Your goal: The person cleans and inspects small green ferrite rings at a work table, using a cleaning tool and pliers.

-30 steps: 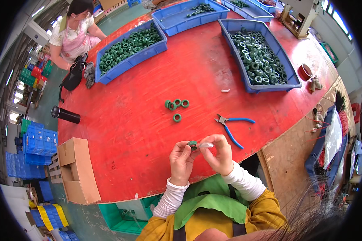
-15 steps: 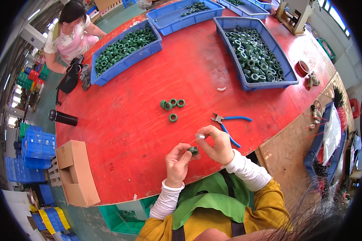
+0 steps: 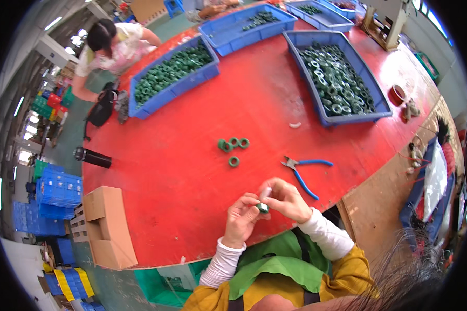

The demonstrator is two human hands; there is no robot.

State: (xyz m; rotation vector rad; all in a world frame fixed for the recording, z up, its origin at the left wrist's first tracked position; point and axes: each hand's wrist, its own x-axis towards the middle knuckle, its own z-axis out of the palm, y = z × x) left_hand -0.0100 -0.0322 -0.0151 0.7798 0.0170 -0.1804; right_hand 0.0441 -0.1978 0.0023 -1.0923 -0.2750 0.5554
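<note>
Close to the table's near edge, my left hand (image 3: 240,222) pinches a dark green ring (image 3: 262,208) between thumb and fingers. My right hand (image 3: 290,203) is closed on a small whitish piece (image 3: 266,193), possibly a strip of tape, right above the ring. A pale patch shows on the ring's upper side; whether the piece touches it I cannot tell. Beyond my hands lie several loose green rings (image 3: 234,161) in a small group. Blue-handled cutting pliers (image 3: 299,171) rest with handles spread, just beyond my right hand.
On the red table (image 3: 176,202) stand blue trays of green rings, one far left (image 3: 174,83), one far right (image 3: 342,122). A black bottle (image 3: 93,157) and a cardboard box (image 3: 109,228) are at the left. A brown tape roll (image 3: 397,95) lies right. Another person (image 3: 117,49) works at far left.
My right hand has come down and left, bringing the whitish piece close to the ring in my left hand. The whole view has shifted slightly.
</note>
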